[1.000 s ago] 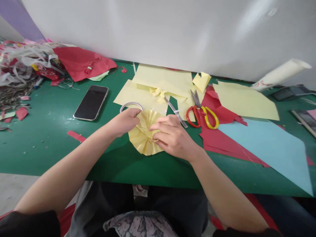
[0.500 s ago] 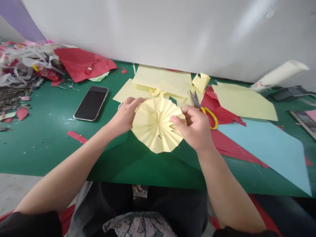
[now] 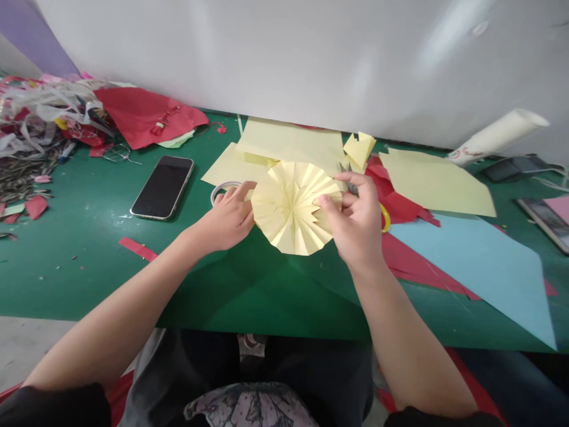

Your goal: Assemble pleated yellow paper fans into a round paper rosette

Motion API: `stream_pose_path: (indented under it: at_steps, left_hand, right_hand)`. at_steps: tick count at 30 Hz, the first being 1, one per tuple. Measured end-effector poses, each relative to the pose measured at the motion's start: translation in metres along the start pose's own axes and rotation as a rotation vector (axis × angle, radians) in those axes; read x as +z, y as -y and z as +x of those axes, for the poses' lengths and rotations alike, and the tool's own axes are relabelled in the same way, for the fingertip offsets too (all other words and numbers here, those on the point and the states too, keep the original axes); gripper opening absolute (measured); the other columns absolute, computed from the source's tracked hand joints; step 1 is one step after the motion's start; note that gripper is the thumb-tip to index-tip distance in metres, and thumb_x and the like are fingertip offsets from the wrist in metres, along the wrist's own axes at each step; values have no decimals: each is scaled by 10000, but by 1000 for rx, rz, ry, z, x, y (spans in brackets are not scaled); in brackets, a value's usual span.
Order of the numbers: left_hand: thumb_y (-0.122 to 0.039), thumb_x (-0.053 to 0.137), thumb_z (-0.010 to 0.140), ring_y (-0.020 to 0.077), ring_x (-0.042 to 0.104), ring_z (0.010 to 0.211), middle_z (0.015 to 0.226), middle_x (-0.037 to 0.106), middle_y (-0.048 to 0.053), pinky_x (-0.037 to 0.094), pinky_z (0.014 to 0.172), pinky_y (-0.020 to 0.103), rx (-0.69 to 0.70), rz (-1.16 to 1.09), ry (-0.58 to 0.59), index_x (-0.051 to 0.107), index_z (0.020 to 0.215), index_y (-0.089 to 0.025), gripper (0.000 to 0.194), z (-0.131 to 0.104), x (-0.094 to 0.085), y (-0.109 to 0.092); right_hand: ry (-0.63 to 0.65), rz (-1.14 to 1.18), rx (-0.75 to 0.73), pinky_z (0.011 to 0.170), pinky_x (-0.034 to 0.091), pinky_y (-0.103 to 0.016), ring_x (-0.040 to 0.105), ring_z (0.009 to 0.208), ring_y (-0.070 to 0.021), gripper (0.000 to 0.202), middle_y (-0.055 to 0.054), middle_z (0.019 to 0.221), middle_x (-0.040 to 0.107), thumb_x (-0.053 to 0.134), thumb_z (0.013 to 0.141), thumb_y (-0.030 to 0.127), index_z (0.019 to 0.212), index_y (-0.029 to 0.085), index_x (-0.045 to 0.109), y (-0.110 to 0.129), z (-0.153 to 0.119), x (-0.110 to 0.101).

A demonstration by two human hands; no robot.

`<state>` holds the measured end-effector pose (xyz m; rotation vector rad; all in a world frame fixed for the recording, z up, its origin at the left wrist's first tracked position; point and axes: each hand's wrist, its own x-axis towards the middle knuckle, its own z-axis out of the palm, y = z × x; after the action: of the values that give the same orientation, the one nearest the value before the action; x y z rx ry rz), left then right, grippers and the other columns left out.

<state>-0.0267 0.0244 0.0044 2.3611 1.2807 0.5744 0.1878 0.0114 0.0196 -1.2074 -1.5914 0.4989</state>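
Note:
A round pleated fan of pale yellow paper (image 3: 293, 210) is held up over the table, with jagged cuts on its right half. My right hand (image 3: 358, 219) grips its right edge, thumb in front and fingers behind. At the left edge of the fan is my left hand (image 3: 229, 219), its fingers bent and their tips partly hidden; it seems to pinch the paper there. A roll of tape (image 3: 217, 191) lies just behind my left hand. Scissors with yellow handles (image 3: 386, 219) lie behind my right hand, mostly covered by it.
On the green table (image 3: 89, 279) a black phone (image 3: 163, 187) lies left. Yellow sheets (image 3: 288, 139) and a folded yellow piece (image 3: 359, 148) are behind. Blue paper (image 3: 480, 261) and red paper (image 3: 418, 267) lie right, a white roll (image 3: 498, 136) beyond. Scraps (image 3: 40, 130) heap far left.
The fan has moved right and slightly up, and its tilt differs. My right hand has moved up over the scissors. My left hand is lower, and the tape roll shows more.

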Motion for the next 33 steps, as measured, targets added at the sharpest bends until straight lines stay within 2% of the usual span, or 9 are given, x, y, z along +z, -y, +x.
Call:
stream_pose_path:
  at_steps: [3, 6, 10, 12, 16, 20, 24, 30, 33]
  left_hand:
    - [-174, 358, 799, 355, 362, 1191, 1281, 386, 146, 265, 965, 583, -9, 167, 56, 576, 831, -120, 227, 3, 4, 3]
    - [-189, 426, 782, 349, 363, 1202, 1341, 355, 136, 297, 961, 557, -14, 165, -5, 587, 878, -127, 198, 4, 3, 2]
    - [-108, 372, 779, 238, 457, 1145, 1223, 492, 129, 348, 985, 438, -67, -121, -222, 545, 1054, -124, 325, 4, -6, -6]
    - [-176, 374, 820, 209, 492, 1104, 1164, 541, 111, 399, 951, 390, -74, -394, -236, 512, 1108, -133, 323, 3, -10, -12]
    - [-305, 417, 849, 154, 580, 910, 1051, 588, 81, 500, 757, 281, -139, -891, -149, 442, 1157, -167, 339, 4, -7, -18]
    - [-268, 454, 829, 119, 590, 795, 883, 595, 32, 504, 655, 240, -243, -1089, -231, 487, 992, -179, 189, 5, -3, -18]
    - [-253, 438, 846, 83, 556, 642, 720, 547, -5, 488, 572, 214, -282, -1178, -184, 501, 799, -183, 105, 4, -5, -17]
    - [-271, 406, 860, 79, 504, 523, 622, 501, -2, 485, 512, 226, -326, -1316, -85, 500, 719, -179, 192, 2, -9, -22]
    - [-252, 406, 865, 90, 551, 571, 670, 536, 17, 503, 535, 232, -309, -1388, -13, 527, 745, -162, 193, 1, -8, -24]
  right_hand:
    - [-41, 5, 12, 382, 401, -253, 528, 449, -103, 255, 12, 643, 617, 565, 795, 305, 1033, 250, 493, -1, 1, 0]
    - [-120, 0, 41, 446, 450, -270, 584, 548, -129, 147, -10, 687, 629, 548, 802, 353, 893, 237, 548, -2, 2, -2]
    - [-244, -63, -21, 533, 470, -302, 598, 653, -152, 158, -20, 713, 611, 504, 826, 378, 810, 228, 552, -3, 2, -3]
    - [-258, -69, -67, 573, 482, -322, 605, 703, -165, 160, -25, 742, 614, 496, 832, 379, 824, 233, 559, -1, 1, -1]
    - [-148, 57, -120, 641, 514, -343, 623, 764, -171, 100, -13, 780, 644, 557, 802, 346, 806, 256, 602, 3, -4, 4]
    - [0, 283, -2, 674, 543, -354, 635, 732, -159, 117, 15, 750, 656, 642, 723, 383, 754, 272, 628, -1, -4, 8]
    - [75, 439, 92, 649, 555, -363, 643, 709, -165, 197, 6, 757, 658, 636, 711, 440, 793, 263, 606, -6, -2, 10]
    - [282, 219, -19, 533, 503, -271, 619, 684, -129, 236, -20, 793, 606, 258, 926, 297, 1053, 259, 453, -8, -3, 16]
    - [219, 93, -80, 542, 495, -252, 598, 696, -122, 280, -18, 829, 564, 304, 911, 232, 1183, 285, 339, -12, -7, 19]
